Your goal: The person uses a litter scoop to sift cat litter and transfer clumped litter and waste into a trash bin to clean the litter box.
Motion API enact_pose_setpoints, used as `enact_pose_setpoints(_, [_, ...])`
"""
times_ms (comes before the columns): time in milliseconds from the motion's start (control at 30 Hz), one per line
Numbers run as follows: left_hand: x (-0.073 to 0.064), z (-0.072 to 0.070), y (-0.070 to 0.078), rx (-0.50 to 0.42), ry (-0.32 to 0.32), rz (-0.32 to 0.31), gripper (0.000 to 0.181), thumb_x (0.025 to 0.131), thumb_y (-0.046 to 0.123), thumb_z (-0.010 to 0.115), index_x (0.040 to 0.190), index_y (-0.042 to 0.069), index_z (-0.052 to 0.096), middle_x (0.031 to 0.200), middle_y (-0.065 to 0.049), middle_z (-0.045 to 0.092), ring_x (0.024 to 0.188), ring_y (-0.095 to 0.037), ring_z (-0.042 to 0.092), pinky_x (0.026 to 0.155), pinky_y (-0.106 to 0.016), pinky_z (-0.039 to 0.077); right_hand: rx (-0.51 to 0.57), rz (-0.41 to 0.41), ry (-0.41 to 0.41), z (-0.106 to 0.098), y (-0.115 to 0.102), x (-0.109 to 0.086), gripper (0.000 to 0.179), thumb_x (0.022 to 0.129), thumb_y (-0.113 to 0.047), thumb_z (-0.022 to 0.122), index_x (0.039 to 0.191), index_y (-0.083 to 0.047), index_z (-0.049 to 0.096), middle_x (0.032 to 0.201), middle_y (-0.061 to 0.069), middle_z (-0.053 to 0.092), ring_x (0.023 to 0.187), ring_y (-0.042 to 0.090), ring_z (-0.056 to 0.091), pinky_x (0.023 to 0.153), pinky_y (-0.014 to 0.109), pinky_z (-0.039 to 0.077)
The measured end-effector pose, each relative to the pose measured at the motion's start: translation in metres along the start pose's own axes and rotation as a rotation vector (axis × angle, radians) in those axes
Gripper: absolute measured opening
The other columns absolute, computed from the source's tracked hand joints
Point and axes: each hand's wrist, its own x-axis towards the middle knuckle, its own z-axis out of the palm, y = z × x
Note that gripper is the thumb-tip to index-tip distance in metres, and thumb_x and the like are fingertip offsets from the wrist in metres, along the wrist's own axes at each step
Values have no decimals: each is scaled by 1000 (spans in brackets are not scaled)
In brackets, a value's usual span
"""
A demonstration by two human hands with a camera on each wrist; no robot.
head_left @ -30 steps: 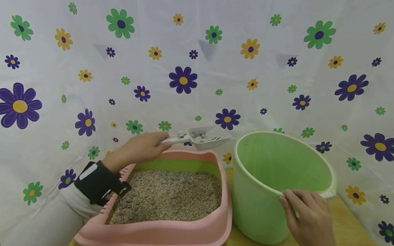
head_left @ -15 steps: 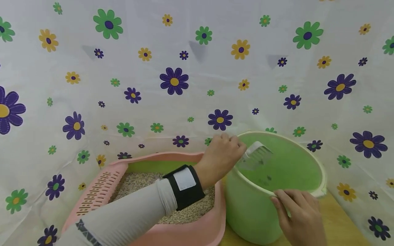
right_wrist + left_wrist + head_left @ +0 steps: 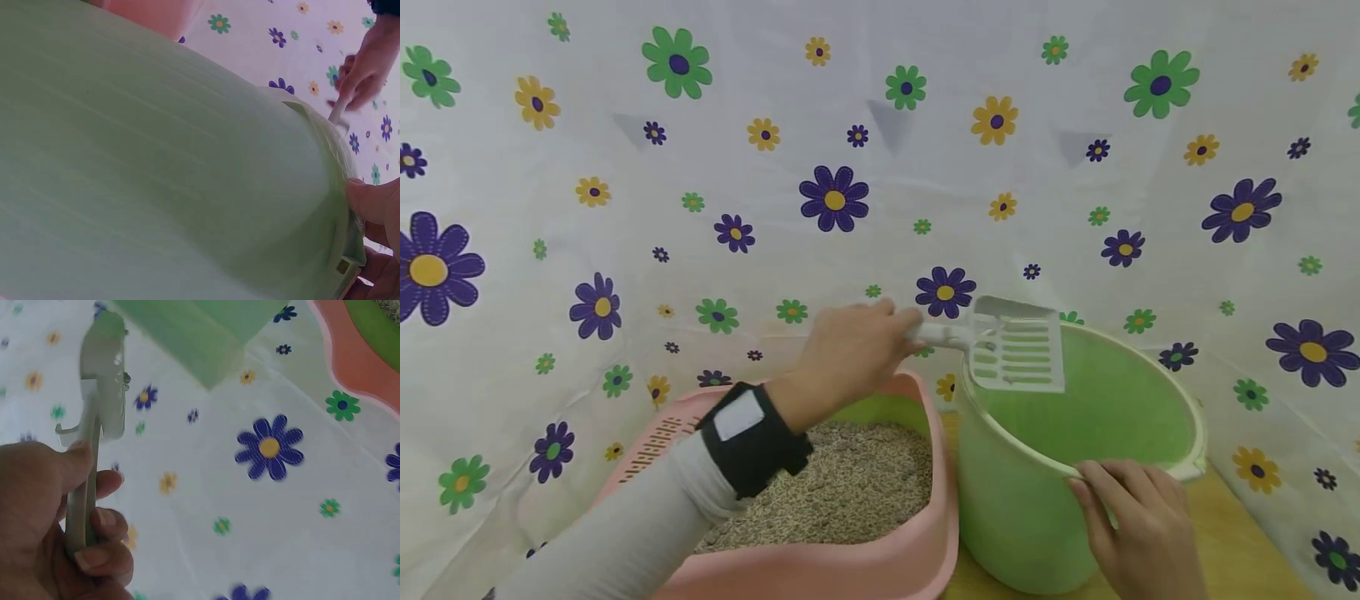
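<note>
My left hand (image 3: 859, 350) grips the handle of a white slotted litter scoop (image 3: 1018, 348), its fingers curled round it in the left wrist view. The scoop is held over the near-left rim of a tall green bucket (image 3: 1022, 508), slots facing me. A small grey bit clings near the scoop's edge in the left wrist view. My right hand (image 3: 1142, 521) pinches the bucket's pale front rim, thumb outside. Below the left arm stands a pink litter box (image 3: 820, 571) with a green inner wall, holding brown granular litter (image 3: 827, 492). The forearm hides part of the box.
A white sheet (image 3: 760, 75) printed with flowers hangs behind and at both sides. The box and bucket stand side by side on a wooden surface (image 3: 1232, 542). A slotted ledge (image 3: 658, 446) runs along the box's left side.
My left hand carried the loaded scoop from above the box to the bucket and tipped it, with grey clumps falling inside. It has since lifted up and left. The right hand stays on the rim.
</note>
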Motion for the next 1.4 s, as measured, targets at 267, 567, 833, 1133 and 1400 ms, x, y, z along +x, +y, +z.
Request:
enact_pose_setpoints(267, [-60,22,-82,-304,-113,-182,19,109,31,53,102,16,62,71,2,51,56,-14,42,51,-29,36,-22,20,-19,-2,7,-4,68,111,-50,38,88,0,76,83,15,70,75,32,59,77,41,37])
enact_pose_setpoints(567, [-121,106,-115,-209,-333,-188,21,104,29,62,87,20,56,66,5,45,55,-10,40,54,-27,33,-27,28,-2,-3,12,-5,68,111,-51,39,87,1,76,82,15,69,74,33,59,77,41,36])
enact_pose_setpoints(833, [-133,141,-127,-62,-363,-187,20,98,25,73,84,19,59,68,4,52,57,-12,46,55,-31,38,-28,28,13,-1,12,-6,68,110,-52,40,85,0,76,80,14,68,73,32,59,75,40,36])
enact_pose_setpoints(1133, [-119,166,-143,35,-298,-116,20,98,29,71,86,18,59,67,1,58,56,-15,53,52,-33,39,-11,14,23,-1,9,-5,65,111,-50,43,86,0,76,80,14,68,73,32,58,75,41,38])
enact_pose_setpoints(1400, [-90,183,-106,-113,-468,-42,11,104,29,64,105,18,66,88,-2,70,74,-23,67,64,-42,52,4,-42,86,4,7,-2,61,110,-46,46,83,0,76,79,13,68,70,33,59,73,42,39])
